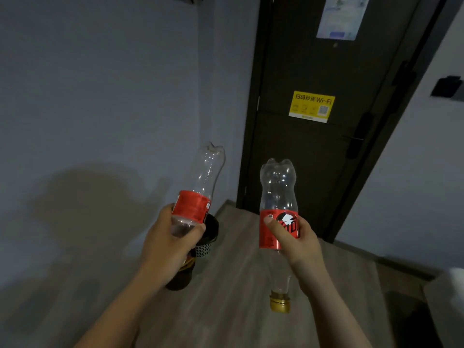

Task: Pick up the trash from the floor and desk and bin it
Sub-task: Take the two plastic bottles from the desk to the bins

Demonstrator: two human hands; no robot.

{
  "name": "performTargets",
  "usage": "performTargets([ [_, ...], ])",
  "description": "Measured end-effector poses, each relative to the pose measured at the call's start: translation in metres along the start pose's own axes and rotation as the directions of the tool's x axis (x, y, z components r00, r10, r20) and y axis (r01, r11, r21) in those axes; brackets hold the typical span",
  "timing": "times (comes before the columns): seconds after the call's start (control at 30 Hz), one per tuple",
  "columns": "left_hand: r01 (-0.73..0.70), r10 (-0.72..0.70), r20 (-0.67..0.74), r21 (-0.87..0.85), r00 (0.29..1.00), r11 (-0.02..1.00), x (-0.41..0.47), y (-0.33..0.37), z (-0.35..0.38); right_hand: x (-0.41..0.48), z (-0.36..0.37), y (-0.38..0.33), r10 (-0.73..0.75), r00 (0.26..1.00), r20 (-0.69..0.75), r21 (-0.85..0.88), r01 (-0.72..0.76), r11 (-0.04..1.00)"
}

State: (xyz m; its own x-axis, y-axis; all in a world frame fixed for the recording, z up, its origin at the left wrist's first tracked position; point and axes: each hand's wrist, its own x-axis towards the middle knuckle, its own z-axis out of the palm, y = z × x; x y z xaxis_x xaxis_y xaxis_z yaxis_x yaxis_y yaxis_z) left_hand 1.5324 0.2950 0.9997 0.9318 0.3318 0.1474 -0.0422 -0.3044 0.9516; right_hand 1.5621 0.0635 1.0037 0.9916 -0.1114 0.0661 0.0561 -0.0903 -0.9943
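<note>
A dark door [319, 151] is seen ahead, set in a dark frame between grey walls [100, 96]. A yellow Wi-Fi sticker [312, 106] is fixed at its middle, and a pale printed notice [341, 16] near its top. A black handle [356, 139] is mounted at its right edge. A black wall fitting [447, 87] is fixed further right. Wood-look flooring [238, 285] is laid below.

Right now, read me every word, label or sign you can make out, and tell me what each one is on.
"扫码秒连 Wi-Fi": yellow sticker on the dark door.
Small print and QR code on that sticker: too small to read.
Pale notice at the door's top: blurred.
Red label on the left hand's bottle: unreadable.
Red label on the right hand's bottle: partly hidden, unreadable.
</note>
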Motion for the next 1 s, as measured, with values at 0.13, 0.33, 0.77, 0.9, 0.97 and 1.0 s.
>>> performTargets([
  [0.13,0.034,-0.034,-0.036,0.013,0.999,0.999,0.057,-0.016,0.023,0.061,0.007,0.017,0.037,0.998,0.045,-0.027,-0.036,0.999],
  [0.33,0.093,-0.094,0.023,0.024,0.995,0.995,0.156,-0.051,0.045,0.165,0.034,0.048,0.087,0.992,0.096,-0.036,-0.084,0.996],
  [0.77,0.239,-0.238,-0.020,0.017,0.971,0.971,0.369,-0.109,0.075,0.370,0.131,0.081,0.242,0.961,0.134,-0.114,-0.228,0.967],
  [0.9,0.308,-0.308,0.017,0.034,0.951,0.951,0.413,-0.134,0.084,0.423,0.147,0.102,0.327,0.931,0.164,-0.122,-0.309,0.943],
  [0.97,0.336,-0.337,0.008,0.074,0.941,0.939,0.435,-0.150,0.090,0.454,0.156,0.112,0.358,0.916,0.179,-0.128,-0.339,0.932],
  [1.0,0.341,-0.342,-0.006,0.093,0.940,0.936,0.446,-0.157,0.094,0.470,0.162,0.118,0.364,0.912,0.190,-0.140,-0.342,0.929],
])
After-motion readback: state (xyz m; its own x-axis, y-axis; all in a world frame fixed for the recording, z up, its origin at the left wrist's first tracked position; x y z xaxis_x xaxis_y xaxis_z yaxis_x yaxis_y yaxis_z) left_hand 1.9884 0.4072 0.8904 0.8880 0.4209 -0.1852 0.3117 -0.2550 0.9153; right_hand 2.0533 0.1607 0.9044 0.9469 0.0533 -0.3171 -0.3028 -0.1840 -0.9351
